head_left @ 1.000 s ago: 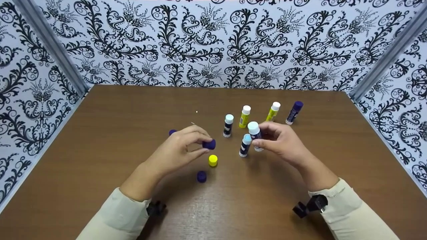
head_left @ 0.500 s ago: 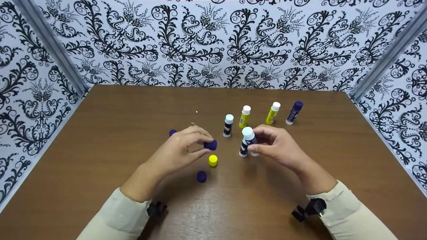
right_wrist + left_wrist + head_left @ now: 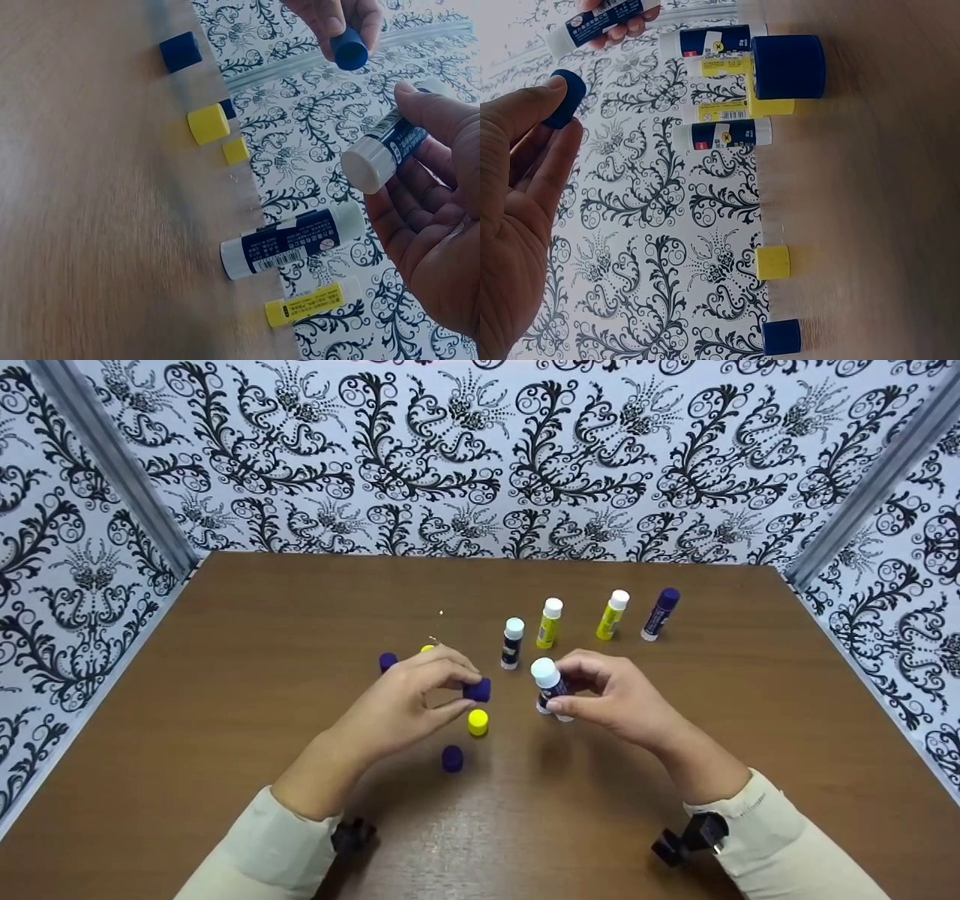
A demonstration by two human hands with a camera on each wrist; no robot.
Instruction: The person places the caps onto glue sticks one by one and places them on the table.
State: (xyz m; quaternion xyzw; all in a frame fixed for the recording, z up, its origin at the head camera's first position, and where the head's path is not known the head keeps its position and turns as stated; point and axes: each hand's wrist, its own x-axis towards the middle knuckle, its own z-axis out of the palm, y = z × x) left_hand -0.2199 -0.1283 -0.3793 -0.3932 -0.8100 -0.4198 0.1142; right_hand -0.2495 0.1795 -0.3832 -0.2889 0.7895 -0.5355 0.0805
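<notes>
My left hand point(image 3: 401, 701) pinches a dark blue cap point(image 3: 478, 690) between thumb and fingertips, above the table. In the right wrist view the hollow end of this cap point(image 3: 349, 54) shows. My right hand point(image 3: 622, 697) grips an uncapped glue stick point(image 3: 546, 673) with a dark blue label, tilted, its white end towards the left hand. Cap and glue stick are apart. Behind the held stick, another blue-labelled glue stick point(image 3: 292, 241) stands upright, mostly hidden in the head view. A yellow cap point(image 3: 478, 723) and a dark blue cap point(image 3: 452, 759) lie below the left hand.
Farther back stand an uncapped blue-labelled glue stick point(image 3: 512, 643), two yellow glue sticks point(image 3: 549, 624) point(image 3: 613, 615) and a capped blue one point(image 3: 661, 615). Beyond the left hand lie a blue cap point(image 3: 388, 661) and a partly hidden yellow cap point(image 3: 427, 648). Patterned walls enclose the brown table point(image 3: 300, 600).
My right hand has moved left and slightly nearer with the glue stick, now in front of the standing one. My left hand has shifted slightly right with the cap, narrowing the gap.
</notes>
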